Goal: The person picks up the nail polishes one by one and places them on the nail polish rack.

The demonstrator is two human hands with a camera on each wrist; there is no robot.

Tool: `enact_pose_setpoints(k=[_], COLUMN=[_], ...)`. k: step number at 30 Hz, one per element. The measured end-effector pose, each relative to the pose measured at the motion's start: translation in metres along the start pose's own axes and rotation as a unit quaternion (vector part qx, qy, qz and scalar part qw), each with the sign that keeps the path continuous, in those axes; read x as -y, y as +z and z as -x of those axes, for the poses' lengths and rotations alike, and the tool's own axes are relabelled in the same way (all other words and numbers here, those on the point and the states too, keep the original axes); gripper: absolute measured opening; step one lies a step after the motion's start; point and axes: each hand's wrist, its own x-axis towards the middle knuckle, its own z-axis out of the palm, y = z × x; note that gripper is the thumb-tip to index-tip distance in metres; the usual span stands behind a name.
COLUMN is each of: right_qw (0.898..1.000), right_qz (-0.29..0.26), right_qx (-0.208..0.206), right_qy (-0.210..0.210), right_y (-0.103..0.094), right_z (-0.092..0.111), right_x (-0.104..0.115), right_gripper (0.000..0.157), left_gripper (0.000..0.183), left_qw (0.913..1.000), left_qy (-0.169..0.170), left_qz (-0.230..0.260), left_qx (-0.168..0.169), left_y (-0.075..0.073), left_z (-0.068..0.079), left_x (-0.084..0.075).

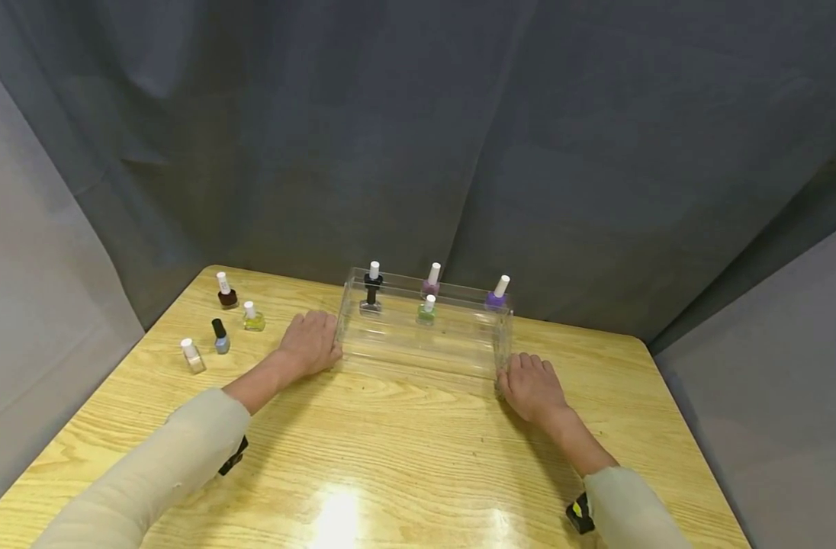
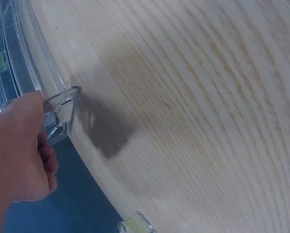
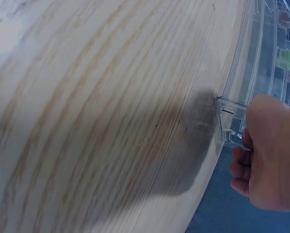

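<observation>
A clear stepped acrylic display rack (image 1: pixel 418 353) stands near the table's back edge. My left hand (image 1: pixel 310 343) grips its left end, and my right hand (image 1: pixel 531 386) grips its right end. In the wrist views, the fingers of both the left hand (image 2: pixel 21 148) and the right hand (image 3: pixel 271 155) curl at the rack's end panels. Several nail polish bottles stand on its tiers: a black one (image 1: pixel 373 280), a mauve one (image 1: pixel 430 288) and a purple one (image 1: pixel 496 299) at the top, with a green one (image 1: pixel 426 313) and a black-capped one (image 1: pixel 371 306) lower.
Left of the rack stand more nail polish bottles: dark (image 1: pixel 228 298), yellow (image 1: pixel 254 322), pale blue (image 1: pixel 222 344) and cream (image 1: pixel 194 361). A dark curtain (image 1: pixel 418 152) hangs behind the wooden table (image 1: pixel 404 457).
</observation>
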Motion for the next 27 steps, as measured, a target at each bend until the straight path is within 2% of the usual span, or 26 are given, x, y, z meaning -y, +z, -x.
enact_pose_setpoints(k=[5, 7, 10, 13, 16, 18, 20, 23, 27], right_qw=[1.000, 1.000, 1.000, 0.999, 0.999, 0.999, 0.999, 0.999, 1.000], right_qz=[0.005, 0.007, 0.008, 0.011, 0.011, 0.012, 0.011, 0.008, 0.007], right_qx=[-0.016, -0.017, -0.021, -0.030, -0.041, -0.046, -0.046, -0.038, -0.029], right_qy=[0.003, 0.005, 0.007, 0.005, 0.000, -0.003, -0.003, 0.001, 0.002], right_y=[0.002, 0.002, 0.002, 0.003, 0.003, 0.003, 0.004, 0.003, 0.002], right_z=[0.000, 0.000, 0.001, 0.001, 0.002, 0.002, 0.002, 0.003, 0.004], right_x=[0.002, 0.002, 0.003, 0.003, 0.003, 0.003, 0.004, 0.004, 0.004], right_gripper=[0.029, 0.029, 0.030, 0.030, 0.030, 0.030, 0.030, 0.029, 0.029], left_gripper=[0.041, 0.050, 0.048, 0.036, 0.028, 0.028, 0.029, 0.034, 0.046], left_qw=[0.9997, 0.9996, 0.9990, 0.9940, 0.9791, 0.9634, 0.9475, 0.9343, 0.9302], left_qy=[-0.018, -0.020, -0.015, -0.005, -0.011, -0.030, -0.058, -0.110, -0.169], left_qz=[0.008, 0.018, 0.035, 0.057, 0.080, 0.097, 0.120, 0.159, 0.209], left_qx=[0.015, 0.011, -0.024, -0.093, -0.187, -0.248, -0.290, -0.299, -0.250], left_y=[-0.007, -0.012, -0.021, -0.032, -0.042, -0.046, -0.048, -0.044, -0.032], left_z=[0.003, 0.006, 0.014, 0.027, 0.046, 0.060, 0.075, 0.099, 0.129], left_x=[0.002, 0.007, 0.018, 0.032, 0.046, 0.057, 0.069, 0.087, 0.107])
